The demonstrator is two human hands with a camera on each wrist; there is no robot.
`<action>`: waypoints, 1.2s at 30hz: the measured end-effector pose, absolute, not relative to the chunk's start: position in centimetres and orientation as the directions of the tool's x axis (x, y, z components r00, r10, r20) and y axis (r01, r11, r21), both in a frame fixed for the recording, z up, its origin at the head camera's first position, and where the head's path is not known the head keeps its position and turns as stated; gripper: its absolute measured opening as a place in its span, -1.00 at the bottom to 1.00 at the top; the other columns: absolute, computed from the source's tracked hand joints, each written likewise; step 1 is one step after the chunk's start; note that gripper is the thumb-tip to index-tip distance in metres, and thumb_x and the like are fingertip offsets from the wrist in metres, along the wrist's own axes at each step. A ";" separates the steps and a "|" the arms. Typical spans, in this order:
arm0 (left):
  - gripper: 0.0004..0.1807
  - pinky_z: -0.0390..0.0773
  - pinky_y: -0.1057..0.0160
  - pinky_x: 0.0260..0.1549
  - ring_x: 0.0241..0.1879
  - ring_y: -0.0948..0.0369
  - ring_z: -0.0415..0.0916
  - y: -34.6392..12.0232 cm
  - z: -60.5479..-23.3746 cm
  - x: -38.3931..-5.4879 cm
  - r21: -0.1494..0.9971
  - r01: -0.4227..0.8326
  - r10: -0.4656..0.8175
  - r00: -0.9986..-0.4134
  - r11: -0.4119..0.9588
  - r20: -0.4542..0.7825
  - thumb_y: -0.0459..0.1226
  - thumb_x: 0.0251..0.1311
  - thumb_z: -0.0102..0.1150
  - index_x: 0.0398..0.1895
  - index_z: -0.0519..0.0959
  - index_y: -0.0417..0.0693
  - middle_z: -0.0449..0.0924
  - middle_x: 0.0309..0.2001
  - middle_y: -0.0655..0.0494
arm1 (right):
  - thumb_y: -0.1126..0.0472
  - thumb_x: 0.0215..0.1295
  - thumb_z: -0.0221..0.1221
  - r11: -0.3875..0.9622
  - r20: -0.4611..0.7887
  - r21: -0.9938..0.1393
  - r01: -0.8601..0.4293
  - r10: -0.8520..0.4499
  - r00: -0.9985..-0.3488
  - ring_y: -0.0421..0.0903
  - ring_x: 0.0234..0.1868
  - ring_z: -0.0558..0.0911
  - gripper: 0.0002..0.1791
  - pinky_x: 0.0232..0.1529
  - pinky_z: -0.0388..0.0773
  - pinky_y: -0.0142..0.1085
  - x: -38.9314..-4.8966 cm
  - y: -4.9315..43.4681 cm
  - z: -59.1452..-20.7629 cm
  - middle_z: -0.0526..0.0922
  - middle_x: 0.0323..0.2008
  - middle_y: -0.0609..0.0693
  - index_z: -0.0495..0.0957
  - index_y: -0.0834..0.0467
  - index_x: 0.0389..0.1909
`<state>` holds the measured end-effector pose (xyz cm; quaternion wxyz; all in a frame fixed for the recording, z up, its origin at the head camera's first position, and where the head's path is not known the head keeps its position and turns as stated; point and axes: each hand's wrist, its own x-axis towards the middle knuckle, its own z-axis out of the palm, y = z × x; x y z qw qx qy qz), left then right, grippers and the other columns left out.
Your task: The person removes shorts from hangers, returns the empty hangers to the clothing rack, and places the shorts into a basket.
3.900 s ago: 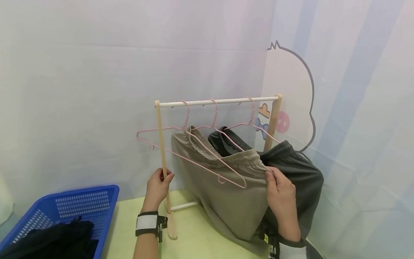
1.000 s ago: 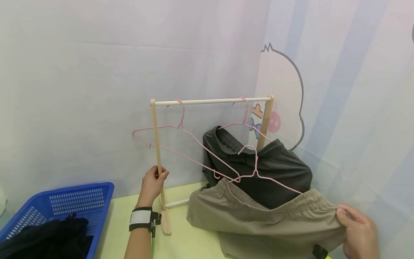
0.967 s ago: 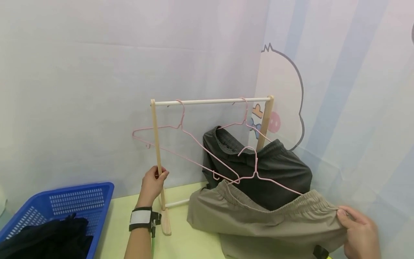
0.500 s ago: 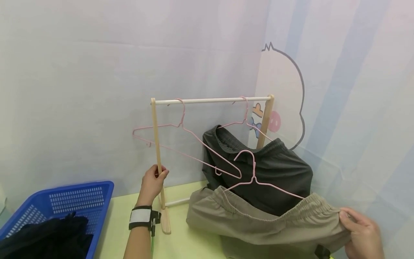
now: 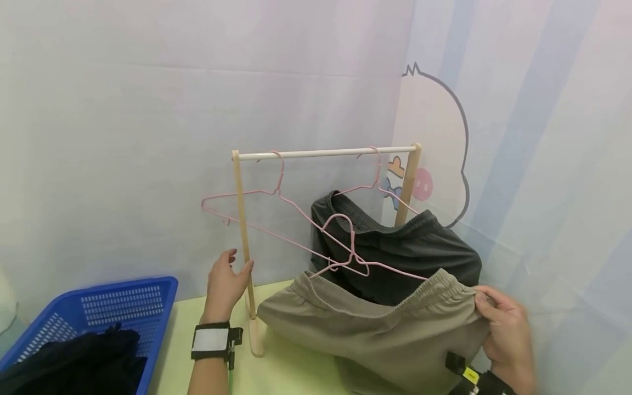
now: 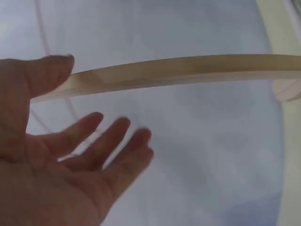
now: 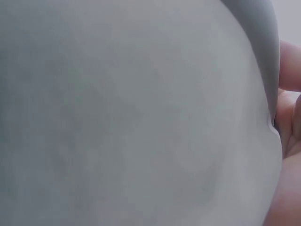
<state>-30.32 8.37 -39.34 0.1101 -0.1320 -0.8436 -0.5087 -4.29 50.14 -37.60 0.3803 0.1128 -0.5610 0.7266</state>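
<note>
My right hand pinches the right end of the elastic waistband of khaki pants. Inside that waistband sits a pink hanger, its hook free of the rail and below it. In the right wrist view the khaki cloth fills most of the picture, with fingers at its right edge. My left hand is beside the rack's left wooden post. The left wrist view shows its fingers spread away from the post and the thumb right at the wood.
Dark grey pants hang from the rail's right part. A bare pink hanger hangs near its left end, reaching out past the post. At left, a blue basket holds black cloth on the yellow-green table. Curtains stand close behind.
The khaki pants and their hanger came off the rail, down and right; since half a second ago they have moved left and slightly up. My left hand has loosened its grip on the post.
</note>
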 end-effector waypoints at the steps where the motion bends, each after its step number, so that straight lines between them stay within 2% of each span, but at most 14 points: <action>1: -0.39 0.44 -0.26 0.24 0.35 -0.27 0.36 8.2 -38.8 -29.7 0.821 0.349 0.101 -0.935 0.452 0.341 -0.12 0.49 0.13 0.48 0.33 -0.25 0.43 0.35 -0.35 | 0.57 0.54 -0.08 -0.089 0.593 -0.725 -0.683 0.425 -0.684 -0.14 -0.29 0.76 -0.66 -0.33 0.71 -0.37 -4.6 49.8 -37.5 0.78 -0.27 0.08 0.71 0.41 -0.20; 5: -0.47 0.45 -0.22 0.23 0.28 -0.15 0.47 7.6 -36.5 -27.5 0.790 0.439 0.164 -0.897 0.428 0.410 -0.07 0.53 0.08 0.43 0.42 -0.12 0.58 0.23 -0.20 | 0.56 0.53 -0.07 -0.075 0.622 -0.704 -0.706 0.414 -0.665 -0.16 -0.32 0.74 -0.67 -0.36 0.69 -0.39 -5.8 48.7 -37.1 0.77 -0.30 0.07 0.69 0.42 -0.25; 8: -0.46 0.48 -0.20 0.22 0.26 -0.08 0.51 7.0 -35.1 -25.8 0.774 0.482 0.237 -0.876 0.409 0.420 0.01 0.55 0.05 0.44 0.40 -0.04 0.61 0.20 -0.11 | 0.58 0.52 -0.09 -0.081 0.656 -0.680 -0.729 0.376 -0.654 -0.15 -0.35 0.74 -0.66 -0.37 0.69 -0.39 -6.8 47.9 -36.7 0.77 -0.33 0.08 0.68 0.43 -0.27; 11: -0.49 0.52 -0.21 0.17 0.23 -0.07 0.54 6.5 -34.3 -24.4 0.742 0.529 0.285 -0.848 0.412 0.446 0.05 0.55 0.04 0.38 0.46 -0.01 0.64 0.16 -0.05 | 0.60 0.52 -0.10 -0.076 0.677 -0.670 -0.739 0.345 -0.650 -0.14 -0.38 0.74 -0.65 -0.38 0.68 -0.38 -7.6 47.1 -36.4 0.77 -0.35 0.09 0.67 0.44 -0.27; 16: -0.62 0.59 -0.19 0.10 0.14 -0.02 0.61 6.1 -34.1 -23.3 0.685 0.620 0.393 -0.780 0.382 0.486 0.02 0.55 0.07 0.17 0.64 0.02 0.71 0.02 0.06 | 0.56 0.53 -0.07 -0.039 0.679 -0.685 -0.727 0.326 -0.658 -0.15 -0.40 0.73 -0.68 -0.40 0.67 -0.39 -8.5 46.0 -35.9 0.75 -0.36 0.06 0.67 0.42 -0.26; 20: -0.69 0.64 -0.10 0.06 0.03 0.08 0.65 5.6 -34.2 -22.9 0.702 0.609 0.429 -0.782 0.369 0.453 -0.02 0.53 0.14 0.12 0.65 0.03 0.70 -0.04 0.11 | 0.53 0.55 -0.07 -0.062 0.679 -0.690 -0.721 0.288 -0.675 -0.18 -0.39 0.72 -0.66 -0.38 0.67 -0.41 -9.1 45.4 -35.6 0.74 -0.37 0.01 0.69 0.36 -0.26; 24: -0.73 0.65 0.13 -0.12 -0.14 0.19 0.61 4.6 -34.5 -22.7 0.711 0.588 0.418 -0.799 0.387 0.433 -0.10 0.49 0.20 0.12 0.64 0.02 0.68 -0.13 0.13 | 0.50 0.57 -0.08 -0.093 0.677 -0.691 -0.717 0.265 -0.687 -0.18 -0.37 0.72 -0.65 -0.36 0.67 -0.40 -9.7 44.5 -35.5 0.74 -0.35 0.00 0.70 0.33 -0.25; 27: -0.80 0.53 0.28 -0.34 -0.33 0.24 0.49 3.7 -34.6 -22.3 0.703 0.592 0.385 -0.801 0.393 0.459 -0.16 0.48 0.22 0.05 0.66 0.02 0.61 -0.28 0.16 | 0.50 0.57 -0.09 -0.105 0.678 -0.691 -0.715 0.247 -0.692 -0.17 -0.35 0.72 -0.65 -0.34 0.68 -0.39 -10.3 43.7 -35.5 0.73 -0.33 0.01 0.69 0.34 -0.23; 29: -0.83 0.45 0.31 -0.45 -0.43 0.26 0.40 3.0 -34.6 -21.8 0.680 0.613 0.337 -0.790 0.403 0.512 -0.18 0.46 0.25 -0.01 0.69 0.01 0.56 -0.37 0.18 | 0.51 0.58 -0.11 -0.114 0.689 -0.687 -0.718 0.213 -0.693 -0.15 -0.33 0.72 -0.66 -0.33 0.69 -0.38 -10.8 43.3 -35.6 0.73 -0.31 0.03 0.68 0.36 -0.20; 32: -0.84 0.43 0.32 -0.52 -0.48 0.31 0.40 2.2 -34.5 -21.2 0.630 0.647 0.251 -0.756 0.429 0.605 -0.19 0.42 0.28 -0.04 0.73 -0.02 0.59 -0.43 0.21 | 0.50 0.59 -0.11 -0.104 0.685 -0.701 -0.706 0.176 -0.707 -0.15 -0.30 0.72 -0.68 -0.31 0.69 -0.36 -11.5 42.8 -35.7 0.72 -0.28 0.04 0.66 0.40 -0.16; 36: -0.83 0.48 0.34 -0.52 -0.46 0.35 0.47 1.1 -34.4 -20.5 0.571 0.665 0.157 -0.706 0.481 0.690 -0.23 0.37 0.34 -0.04 0.74 -0.03 0.69 -0.36 0.18 | 0.46 0.60 -0.07 0.033 0.660 -0.749 -0.662 0.124 -0.741 -0.16 -0.26 0.70 -0.73 -0.29 0.67 -0.35 -12.2 42.4 -35.6 0.71 -0.23 0.00 0.62 0.45 -0.11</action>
